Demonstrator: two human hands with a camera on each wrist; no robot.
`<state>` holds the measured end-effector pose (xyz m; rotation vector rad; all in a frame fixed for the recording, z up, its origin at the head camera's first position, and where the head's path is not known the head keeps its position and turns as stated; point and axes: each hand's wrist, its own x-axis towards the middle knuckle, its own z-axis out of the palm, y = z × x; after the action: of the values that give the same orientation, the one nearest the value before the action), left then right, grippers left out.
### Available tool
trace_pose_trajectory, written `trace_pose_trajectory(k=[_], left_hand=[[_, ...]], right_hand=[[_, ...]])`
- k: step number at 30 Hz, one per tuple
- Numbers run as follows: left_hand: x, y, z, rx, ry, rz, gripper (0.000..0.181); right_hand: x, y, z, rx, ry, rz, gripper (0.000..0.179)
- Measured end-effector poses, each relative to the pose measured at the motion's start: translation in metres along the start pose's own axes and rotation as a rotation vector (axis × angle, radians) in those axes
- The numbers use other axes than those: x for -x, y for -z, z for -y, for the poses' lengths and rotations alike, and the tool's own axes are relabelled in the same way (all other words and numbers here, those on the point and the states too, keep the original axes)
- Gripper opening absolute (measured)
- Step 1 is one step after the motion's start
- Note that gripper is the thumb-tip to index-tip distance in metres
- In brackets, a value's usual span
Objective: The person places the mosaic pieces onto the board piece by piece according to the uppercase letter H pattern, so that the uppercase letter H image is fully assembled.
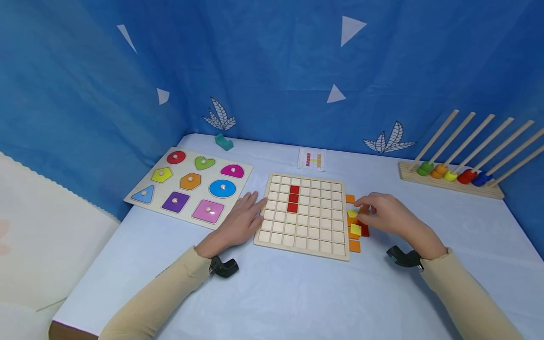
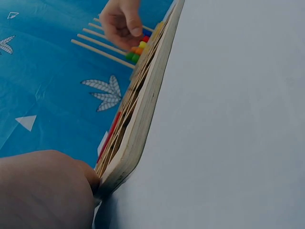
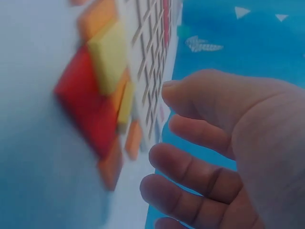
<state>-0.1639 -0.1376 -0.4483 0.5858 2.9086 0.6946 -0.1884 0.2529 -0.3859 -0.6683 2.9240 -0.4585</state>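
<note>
A wooden grid board (image 1: 302,252) lies flat on the table, with three red tiles (image 1: 293,207) in one column. My left hand (image 1: 239,218) rests at the board's left edge, fingers extended and touching its rim; the left wrist view shows it at the board's corner. Over the loose tiles by the right edge hovers my right hand (image 1: 388,215), its fingers loosely bent and nothing seen between them. The right wrist view shows a gap between the hand and the pile, where a yellow tile (image 3: 108,57) lies over a red tile (image 3: 88,102) among orange tiles (image 3: 110,164).
A shape-puzzle board (image 1: 187,189) with knobbed pieces lies at the left. Behind the grid is a small pattern card (image 1: 311,159). A peg stand (image 1: 450,183) with coloured beads stands at the back right. A teal block (image 1: 224,142) sits at the back left.
</note>
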Motion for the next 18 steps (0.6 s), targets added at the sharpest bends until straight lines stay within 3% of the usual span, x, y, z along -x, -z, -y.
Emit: trace_pose_trajectory(k=[18], left_hand=[[-0.001, -0.002, 0.001, 0.011, -0.005, -0.013, 0.055]], right_hand=[[0.019, -0.013, -0.019, -0.023, -0.002, -0.009, 0.034]])
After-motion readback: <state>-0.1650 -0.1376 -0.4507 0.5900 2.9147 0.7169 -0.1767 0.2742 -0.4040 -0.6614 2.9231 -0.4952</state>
